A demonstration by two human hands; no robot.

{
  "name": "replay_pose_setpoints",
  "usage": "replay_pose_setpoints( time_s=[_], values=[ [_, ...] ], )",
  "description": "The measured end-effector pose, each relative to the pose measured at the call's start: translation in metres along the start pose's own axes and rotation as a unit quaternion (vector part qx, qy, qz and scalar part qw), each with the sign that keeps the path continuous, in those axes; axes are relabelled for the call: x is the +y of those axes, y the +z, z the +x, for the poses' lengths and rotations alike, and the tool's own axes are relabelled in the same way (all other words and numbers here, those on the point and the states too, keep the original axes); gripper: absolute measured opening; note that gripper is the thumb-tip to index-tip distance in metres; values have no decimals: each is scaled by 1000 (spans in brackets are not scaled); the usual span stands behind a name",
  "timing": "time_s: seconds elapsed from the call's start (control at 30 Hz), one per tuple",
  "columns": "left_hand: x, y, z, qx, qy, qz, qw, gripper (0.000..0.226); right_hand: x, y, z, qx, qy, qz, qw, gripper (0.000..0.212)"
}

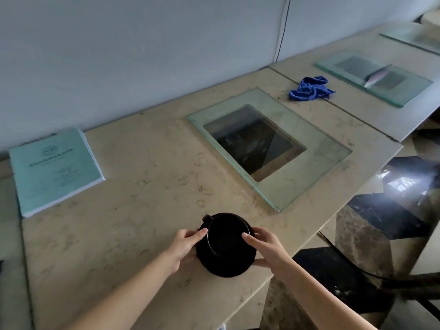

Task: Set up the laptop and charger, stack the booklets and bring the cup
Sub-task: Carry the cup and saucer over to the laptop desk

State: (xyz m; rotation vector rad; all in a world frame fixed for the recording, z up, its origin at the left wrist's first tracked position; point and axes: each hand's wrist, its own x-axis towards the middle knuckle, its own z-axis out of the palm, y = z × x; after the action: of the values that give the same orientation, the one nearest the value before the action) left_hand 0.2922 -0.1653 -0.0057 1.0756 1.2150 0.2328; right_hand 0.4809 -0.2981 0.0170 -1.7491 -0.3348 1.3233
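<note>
A black cup stands on a black saucer near the front edge of the beige stone counter. The cup's handle points to the far left. My left hand grips the saucer's left side, thumb against the cup's rim. My right hand holds the saucer's right side, with a finger over the rim. A teal booklet lies flat at the far left of the counter, close to the wall. No laptop or charger is in view.
A glass pane covers a dark rectangular opening in the counter's middle. A crumpled blue cloth lies beyond it. Another glass pane sits farther right. A black cable hangs down the wall. The counter drops off to the right.
</note>
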Motion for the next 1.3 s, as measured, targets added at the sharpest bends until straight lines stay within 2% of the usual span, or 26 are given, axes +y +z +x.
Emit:
replay_pose_setpoints(
  time_s=[0.1, 0.43, 0.6, 0.73, 0.9, 1.0, 1.17, 1.3],
  values=[
    [-13, -39, -26, 31, 21, -34, 999, 21, -5, 39, -5, -40, -11, -33, 999, 39],
    [-83, -188, -165, 162, 27, -175, 971, 18, 4, 212, -72, -177, -52, -141, 973, 40],
    [-147, -256, -255, 221, 37, -247, 943, 27, 39, 311, -128, -241, -61, -200, 948, 39],
    [-195, -316, -314, 282, 34, -311, 907, 18, 66, 397, -172, -292, -64, -231, 926, 40],
    [-237, -381, -373, 365, 26, -355, 860, 19, 92, 493, -212, -364, -69, -266, 890, 41],
    [-260, -417, -398, 398, 28, -377, 836, 17, 103, 547, -227, -388, -62, -278, 876, 43],
    [-277, -486, -414, 435, 19, -402, 805, 30, 114, 636, -228, -421, -49, -297, 856, 40],
    [-271, -546, -420, 446, 13, -408, 796, 30, 108, 702, -225, -427, -35, -304, 851, 38]
  ],
)
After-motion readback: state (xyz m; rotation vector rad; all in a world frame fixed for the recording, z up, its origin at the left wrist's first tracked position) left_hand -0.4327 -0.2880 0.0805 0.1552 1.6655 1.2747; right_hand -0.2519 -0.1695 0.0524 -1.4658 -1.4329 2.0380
